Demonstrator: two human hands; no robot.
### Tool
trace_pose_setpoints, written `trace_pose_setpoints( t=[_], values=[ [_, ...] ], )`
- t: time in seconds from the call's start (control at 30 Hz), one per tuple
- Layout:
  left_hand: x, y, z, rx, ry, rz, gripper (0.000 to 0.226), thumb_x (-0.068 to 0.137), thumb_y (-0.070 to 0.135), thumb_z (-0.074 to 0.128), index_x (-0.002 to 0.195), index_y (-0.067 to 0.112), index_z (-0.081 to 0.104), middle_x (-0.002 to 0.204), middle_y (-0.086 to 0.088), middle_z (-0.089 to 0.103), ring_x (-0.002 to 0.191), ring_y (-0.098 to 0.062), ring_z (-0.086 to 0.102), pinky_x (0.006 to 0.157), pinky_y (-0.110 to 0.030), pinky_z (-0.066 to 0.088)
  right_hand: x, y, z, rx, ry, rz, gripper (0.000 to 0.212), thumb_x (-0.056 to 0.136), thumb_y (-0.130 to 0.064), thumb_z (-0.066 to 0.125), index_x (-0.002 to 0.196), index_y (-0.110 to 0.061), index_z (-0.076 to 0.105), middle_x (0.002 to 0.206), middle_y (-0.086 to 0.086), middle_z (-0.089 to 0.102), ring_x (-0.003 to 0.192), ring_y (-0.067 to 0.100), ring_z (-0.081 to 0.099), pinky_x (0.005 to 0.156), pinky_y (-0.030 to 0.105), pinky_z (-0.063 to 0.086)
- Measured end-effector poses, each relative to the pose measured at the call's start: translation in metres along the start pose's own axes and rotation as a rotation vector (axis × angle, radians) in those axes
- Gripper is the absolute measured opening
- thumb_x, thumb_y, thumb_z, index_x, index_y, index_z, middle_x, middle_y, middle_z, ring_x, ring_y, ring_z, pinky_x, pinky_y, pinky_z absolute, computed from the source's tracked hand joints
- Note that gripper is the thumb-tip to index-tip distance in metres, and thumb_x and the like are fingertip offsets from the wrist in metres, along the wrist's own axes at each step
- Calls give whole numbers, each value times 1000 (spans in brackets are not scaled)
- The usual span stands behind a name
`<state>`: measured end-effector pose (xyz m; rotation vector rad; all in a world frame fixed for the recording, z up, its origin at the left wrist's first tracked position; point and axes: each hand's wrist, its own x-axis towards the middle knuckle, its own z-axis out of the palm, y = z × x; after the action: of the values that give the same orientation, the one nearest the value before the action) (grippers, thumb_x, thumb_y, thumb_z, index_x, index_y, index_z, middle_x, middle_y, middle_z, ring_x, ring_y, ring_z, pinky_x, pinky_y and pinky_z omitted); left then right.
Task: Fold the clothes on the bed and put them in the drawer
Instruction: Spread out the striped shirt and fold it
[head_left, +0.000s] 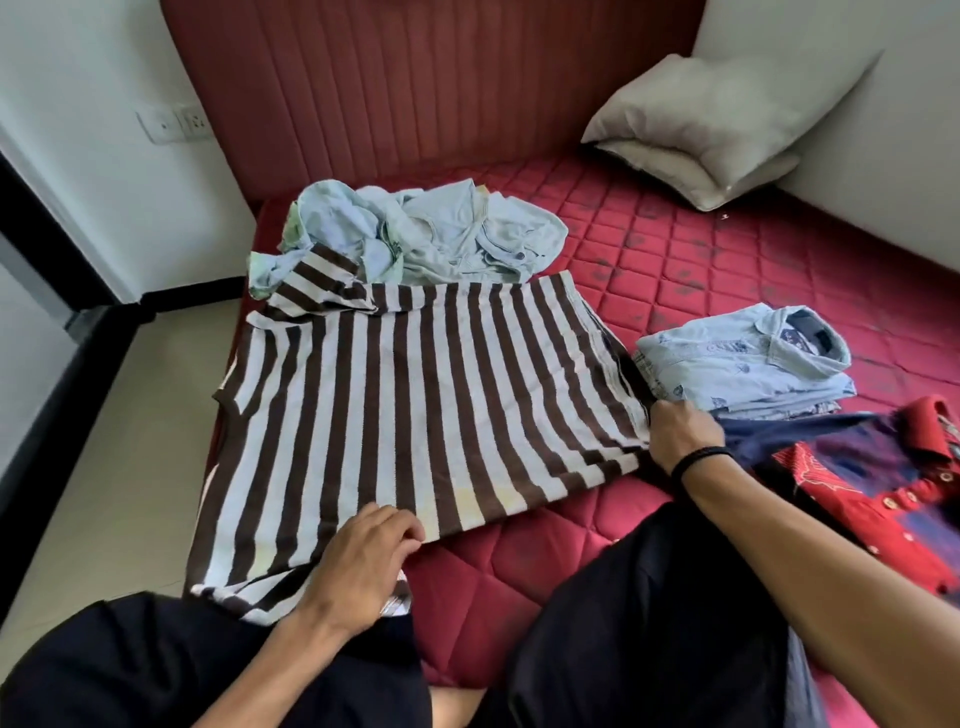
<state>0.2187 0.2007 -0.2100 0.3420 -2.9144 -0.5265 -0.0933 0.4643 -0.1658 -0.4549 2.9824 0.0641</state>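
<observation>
A big brown and white striped shirt (410, 410) lies spread flat on the red quilted bed (701, 270). Its left side hangs a little over the edge of the bed. The left hand (363, 561) rests on the near edge of the striped shirt, and its fingers bend a little over the cloth. I cannot tell if they pinch it. Behind the striped shirt sits a messy heap of pale blue clothes (415, 234), and one end of the heap touches the shirt's far edge. The right hand (680, 431) pinches the right edge of the striped shirt with its fingers curled round the cloth. It wears a black band on the wrist. Just beside this hand lies a folded light blue denim shirt (743, 364) with a dark collar. Near it, closer to the person, lies a red and dark blue shirt with round buttons (883, 478). Far back by the wall leans a soft grey pillow (717, 124).
</observation>
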Motion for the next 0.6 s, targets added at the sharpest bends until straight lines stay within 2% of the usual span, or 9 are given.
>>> trace_pose_setpoints(
  t=[0.07, 0.13, 0.23, 0.3, 0.37, 0.43, 0.47, 0.53, 0.6],
  values=[
    [-7, -2, -13, -6, -129, 55, 6, 101, 33, 60, 99, 35, 65, 96, 21, 60, 96, 0, 51, 89, -18, 43, -1, 0, 3, -54, -61, 30, 41, 93, -4, 45, 127, -7, 67, 133, 19, 63, 121, 42, 63, 94, 50, 57],
    [-17, -5, -15, 64, -261, 88, 8, 102, 36, 58, 96, 40, 60, 96, 21, 60, 96, 0, 49, 93, -19, 40, -3, -2, 8, -90, -202, 21, 44, 96, -6, 43, 135, -7, 63, 143, 19, 57, 130, 40, 57, 99, 52, 54],
    [-27, -12, -8, 11, -232, 23, 19, 97, 37, 65, 90, 47, 50, 91, 24, 56, 95, 4, 49, 83, -17, 43, -2, -4, 14, -95, -317, 16, 47, 97, -11, 41, 141, -12, 58, 151, 16, 50, 136, 38, 51, 101, 56, 51],
    [-27, -15, -4, 10, -84, -37, 30, 84, 40, 80, 95, 47, 53, 89, 27, 52, 90, 6, 49, 71, -15, 43, 0, -4, 14, -29, -275, 11, 47, 95, -12, 43, 139, -12, 58, 147, 16, 53, 133, 37, 54, 100, 54, 52],
    [-21, -16, 1, 81, -14, -25, 42, 68, 37, 92, 99, 42, 64, 92, 28, 53, 87, 3, 49, 69, -17, 44, -2, -5, 11, 23, -225, -38, 43, 93, -10, 46, 133, -9, 60, 139, 19, 59, 126, 36, 60, 98, 45, 55],
    [-14, -23, 11, 100, -74, -3, 45, 58, 22, 99, 86, 41, 69, 88, 27, 53, 81, 3, 52, 67, -18, 50, 2, -6, 13, 69, -212, -39, 40, 91, -12, 51, 130, -6, 56, 135, 23, 58, 123, 37, 60, 98, 42, 53],
    [-12, -25, 14, 113, -123, -11, 50, 54, 16, 101, 77, 44, 65, 84, 27, 52, 75, 4, 52, 67, -13, 49, 3, -5, 16, 102, -211, -12, 41, 91, -14, 53, 131, -5, 52, 136, 24, 56, 124, 39, 59, 99, 42, 52],
    [-4, -27, 13, 34, -207, -73, 53, 64, 15, 96, 70, 49, 56, 81, 27, 54, 73, 7, 54, 68, -4, 42, 9, -2, 16, 161, -183, 36, 39, 92, -12, 52, 131, -5, 48, 136, 24, 55, 124, 40, 58, 99, 43, 50],
    [-4, -27, 4, -26, -246, -89, 33, 83, 18, 82, 72, 43, 64, 85, 22, 62, 79, 4, 61, 73, -5, 45, 11, 0, 16, 157, -155, 79, 35, 95, -7, 46, 129, -6, 54, 134, 23, 58, 123, 40, 60, 97, 44, 51]
  ],
)
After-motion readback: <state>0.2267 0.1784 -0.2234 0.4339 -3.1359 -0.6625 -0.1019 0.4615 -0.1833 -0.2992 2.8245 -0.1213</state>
